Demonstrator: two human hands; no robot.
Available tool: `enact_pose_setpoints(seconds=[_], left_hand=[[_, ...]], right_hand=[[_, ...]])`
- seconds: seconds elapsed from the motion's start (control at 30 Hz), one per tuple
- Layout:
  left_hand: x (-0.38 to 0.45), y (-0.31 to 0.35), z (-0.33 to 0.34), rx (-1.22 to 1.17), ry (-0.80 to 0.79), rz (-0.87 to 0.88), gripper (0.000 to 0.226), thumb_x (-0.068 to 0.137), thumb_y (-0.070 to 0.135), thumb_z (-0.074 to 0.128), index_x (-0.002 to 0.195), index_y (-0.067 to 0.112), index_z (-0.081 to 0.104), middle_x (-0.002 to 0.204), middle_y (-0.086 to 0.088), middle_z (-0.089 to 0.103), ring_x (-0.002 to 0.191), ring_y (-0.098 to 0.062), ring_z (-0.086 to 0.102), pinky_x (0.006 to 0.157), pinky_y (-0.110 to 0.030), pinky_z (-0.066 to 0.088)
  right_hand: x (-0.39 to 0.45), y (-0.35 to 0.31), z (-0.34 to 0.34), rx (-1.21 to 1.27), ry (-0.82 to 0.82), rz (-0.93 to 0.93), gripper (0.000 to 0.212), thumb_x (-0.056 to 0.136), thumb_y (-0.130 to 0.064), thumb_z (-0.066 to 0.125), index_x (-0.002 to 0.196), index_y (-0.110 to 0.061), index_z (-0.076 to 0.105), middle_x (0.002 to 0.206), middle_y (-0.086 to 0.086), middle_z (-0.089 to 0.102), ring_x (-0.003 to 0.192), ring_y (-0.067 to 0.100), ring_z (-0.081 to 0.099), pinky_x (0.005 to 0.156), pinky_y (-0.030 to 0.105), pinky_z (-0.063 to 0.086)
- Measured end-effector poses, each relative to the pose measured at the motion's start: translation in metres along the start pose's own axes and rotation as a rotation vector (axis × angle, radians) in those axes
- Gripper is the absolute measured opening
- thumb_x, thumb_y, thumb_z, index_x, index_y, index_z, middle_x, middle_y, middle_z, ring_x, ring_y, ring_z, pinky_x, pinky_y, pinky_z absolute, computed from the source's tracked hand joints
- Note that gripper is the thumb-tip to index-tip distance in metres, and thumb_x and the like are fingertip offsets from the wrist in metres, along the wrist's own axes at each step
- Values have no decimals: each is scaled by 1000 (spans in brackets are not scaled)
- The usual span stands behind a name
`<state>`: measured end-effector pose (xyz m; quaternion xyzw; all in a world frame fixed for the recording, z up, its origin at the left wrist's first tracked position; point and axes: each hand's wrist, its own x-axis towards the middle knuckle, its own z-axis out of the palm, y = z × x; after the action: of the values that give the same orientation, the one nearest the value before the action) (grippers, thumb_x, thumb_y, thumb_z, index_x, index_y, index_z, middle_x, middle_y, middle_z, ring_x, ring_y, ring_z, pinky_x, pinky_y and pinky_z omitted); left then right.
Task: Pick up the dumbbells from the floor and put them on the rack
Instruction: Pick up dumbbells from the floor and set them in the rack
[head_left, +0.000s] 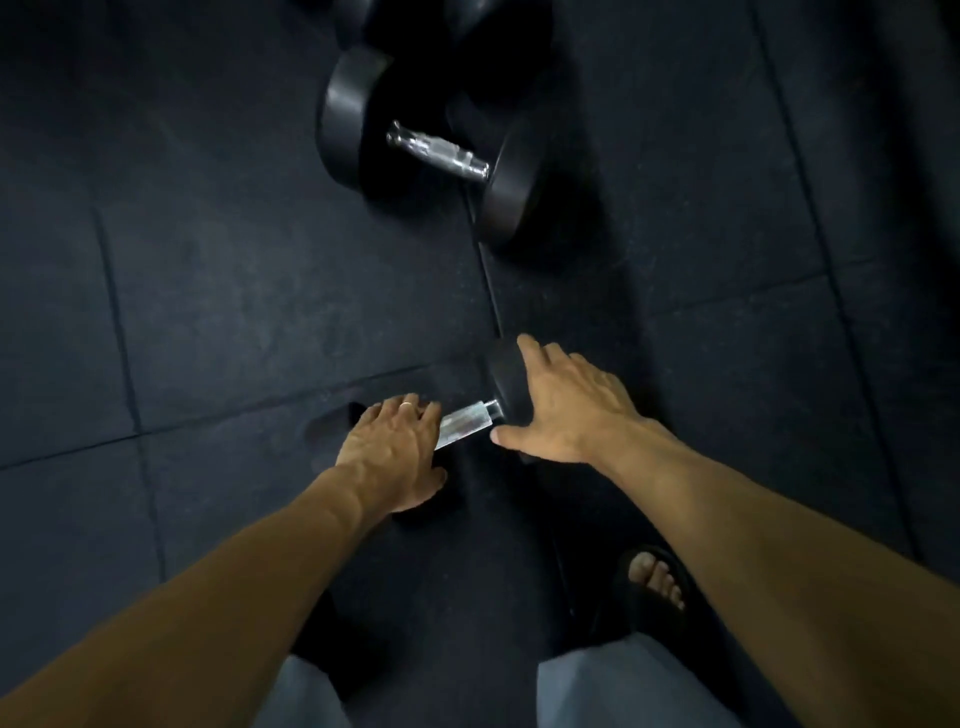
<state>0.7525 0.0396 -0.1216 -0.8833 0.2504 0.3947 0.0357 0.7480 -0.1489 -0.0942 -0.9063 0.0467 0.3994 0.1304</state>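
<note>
On dark rubber floor tiles (218, 291), seen from above by the head camera:

Item 1. Near dumbbell (467, 421), black round heads, bright metal handle. Lies on the floor directly before the person, handle running from lower left to upper right. Only a short length of handle shows between the two hands. Right head visible, upper right; left head largely hidden beneath the left hand.

Item 2. Left hand (395, 457), ring on one finger. Placed over the left end of the near dumbbell, fingers curled down at the handle's left part. Whether the fingers are fully wrapped round the metal cannot be told, as their tips are out of sight.

Item 3. Right hand (561, 410). Spread over the right head of the near dumbbell, fingers extended across the top of it, thumb pointing left toward the handle. Hand lies flat and loose, not clenched; resting on the head rather than grasping it.

Item 4. Far dumbbell (431, 150), larger, black heads, chrome handle. Lies on the floor well apart from the hands, toward the top of the view, slightly blurred.

Item 5. Further black weights (363, 21) at the top edge, cut off; kind unclear.

Item 6. Foot in a black sandal (654, 577), lower right, beside the right forearm. Grey trouser legs (623, 686) at the bottom edge.
</note>
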Motion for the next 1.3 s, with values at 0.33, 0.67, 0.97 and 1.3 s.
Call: enact_pose_setpoints(seconds=[0.33, 0.67, 0.97, 1.3], left_hand=[[52, -16, 43, -187, -154, -23, 64, 93, 39, 54, 143, 9, 28, 132, -17, 52, 118, -35, 53, 95, -38, 41], [54, -18, 37, -257, -234, -39, 54, 92, 32, 60, 135, 12, 34, 126, -16, 57, 114, -33, 56, 89, -36, 43], [20, -1, 28, -316, -258, -22, 40, 90, 28, 62, 120, 12, 41, 108, -8, 59, 91, -22, 54, 74, -28, 37], [-84, 37, -84, -384, -223, -4, 31, 88, 17, 61, 114, 15, 45, 94, 0, 58, 78, -13, 53, 52, -17, 34]], right_hand=[[29, -8, 45, 119, 212, 164, 112, 82, -38, 79, 157, -18, 0, 140, 17, 47, 111, 36, 61, 86, 40, 51], [26, -9, 51, 214, 283, 179, 96, 78, -35, 83, 148, -7, 23, 135, 12, 57, 113, 32, 65, 91, 36, 53], [2, -6, 42, 154, 290, 105, 93, 78, -39, 82, 148, -13, 26, 134, 10, 57, 113, 34, 64, 88, 39, 52], [-121, -16, -78, 112, 336, 22, 87, 76, -38, 81, 143, -13, 31, 123, 6, 60, 104, 32, 65, 84, 40, 51]])
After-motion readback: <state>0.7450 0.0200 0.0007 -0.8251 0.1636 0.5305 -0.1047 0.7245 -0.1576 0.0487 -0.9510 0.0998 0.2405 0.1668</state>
